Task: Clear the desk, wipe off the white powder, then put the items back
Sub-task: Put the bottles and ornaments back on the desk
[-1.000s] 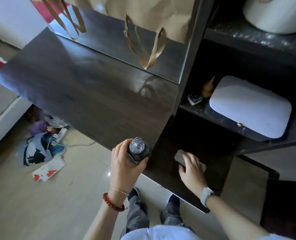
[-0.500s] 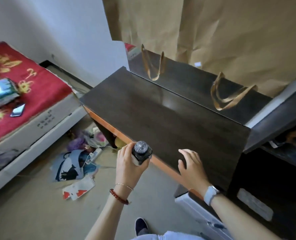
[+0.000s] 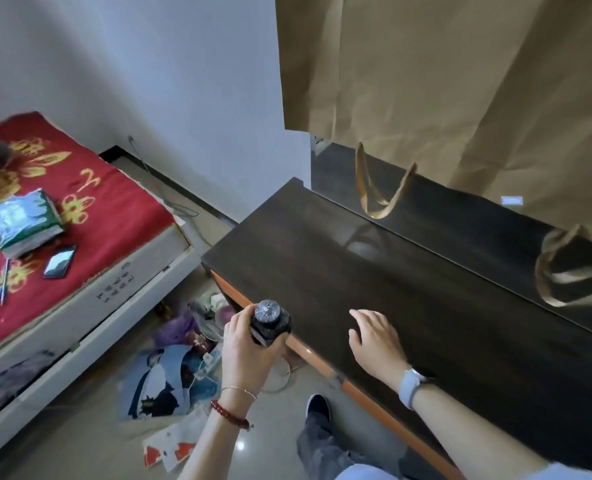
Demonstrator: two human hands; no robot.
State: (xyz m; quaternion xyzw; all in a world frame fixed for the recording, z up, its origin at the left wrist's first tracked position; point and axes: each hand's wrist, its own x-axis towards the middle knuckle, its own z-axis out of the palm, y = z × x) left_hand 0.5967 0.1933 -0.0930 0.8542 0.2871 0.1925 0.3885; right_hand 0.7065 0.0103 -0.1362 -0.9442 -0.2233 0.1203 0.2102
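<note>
Since the earlier frame, little is changed: the dark bottle point(image 3: 269, 322), capped in glittery silver, is kept grasped by the left hand point(image 3: 249, 351) at the desk point(image 3: 408, 292) edge; the right hand point(image 3: 377, 341) is rested there, fingers relaxed

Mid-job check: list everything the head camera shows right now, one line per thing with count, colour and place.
desk: 1, dark brown with an orange front edge, right of centre
paper bags: at least 2 sets of handles, tan, standing at the back of the desk
bottle: 1, dark with a speckled cap, gripped at the desk's front left corner
bed: 1, red patterned cover, on the left
book: 1, pale and green, on the bed
phone: 1, dark, on the bed beside the book
floor clutter: several pieces, blue, purple and white, between bed and desk
left hand: holds the bottle; red bead bracelet on the wrist
right hand: fingers relaxed on the desk top; pale watch on the wrist
</note>
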